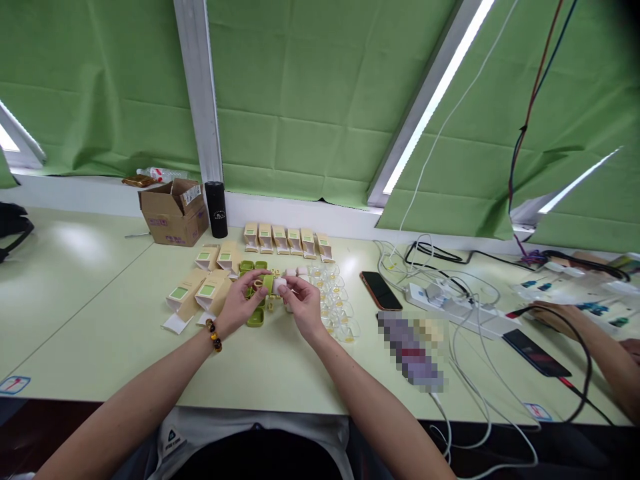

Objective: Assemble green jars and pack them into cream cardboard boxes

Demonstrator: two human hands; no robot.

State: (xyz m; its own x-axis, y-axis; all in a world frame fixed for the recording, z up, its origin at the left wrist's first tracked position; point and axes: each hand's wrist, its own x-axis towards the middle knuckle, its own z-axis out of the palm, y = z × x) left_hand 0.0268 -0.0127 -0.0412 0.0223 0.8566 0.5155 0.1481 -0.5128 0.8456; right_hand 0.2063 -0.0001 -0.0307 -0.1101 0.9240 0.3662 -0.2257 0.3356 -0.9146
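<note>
My left hand [241, 301] is closed on a small green plastic case [269, 285] above the middle of the table. Between the fingers of my right hand [304, 305] is a small white block [279, 286], held against the green case. Whether the two are joined I cannot tell. Below and beside my left hand lie several green plastic cases [255, 318], partly hidden by it. More white blocks [302, 271] sit just behind my right hand. Rows of small clear plastic cups [345, 311] with yellowish bits stand right of that hand.
Several small cream cartons [295, 242] stand in a row at the back, others [184, 291] left of my hands. Behind are a cardboard box [175, 223] and black tumbler [216, 210]. To the right lie a phone [381, 291], a power strip [457, 310], cables and another person's arm [585, 333].
</note>
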